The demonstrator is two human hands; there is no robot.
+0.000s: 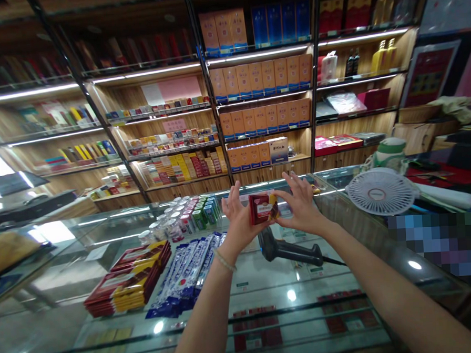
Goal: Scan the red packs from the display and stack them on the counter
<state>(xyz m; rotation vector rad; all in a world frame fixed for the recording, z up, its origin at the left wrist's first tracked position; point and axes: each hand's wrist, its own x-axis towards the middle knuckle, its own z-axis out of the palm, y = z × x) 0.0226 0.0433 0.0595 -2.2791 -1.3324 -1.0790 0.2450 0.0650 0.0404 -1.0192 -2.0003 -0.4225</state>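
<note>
Above the glass counter, both my hands grip a small red and yellow chocolate packet (262, 209), its printed front facing me. My left hand (237, 218) pinches the packet's left end, other fingers raised. My right hand (300, 207) holds its right end between thumb and fingers. Just below lies a black barcode scanner (290, 250) with its cable running right. Left of my left forearm are blue and white snack packets (189, 271) in a row. Beyond them lie stacks of red and yellow chocolate bars (130, 277).
Several small round containers (182, 216) stand in rows behind the snacks. On the right are a white fan (381, 192) and a green-lidded jug (391, 150). Shelves of orange boxes (264, 119) line the wall. More packs (257, 328) show under the counter glass (281, 287).
</note>
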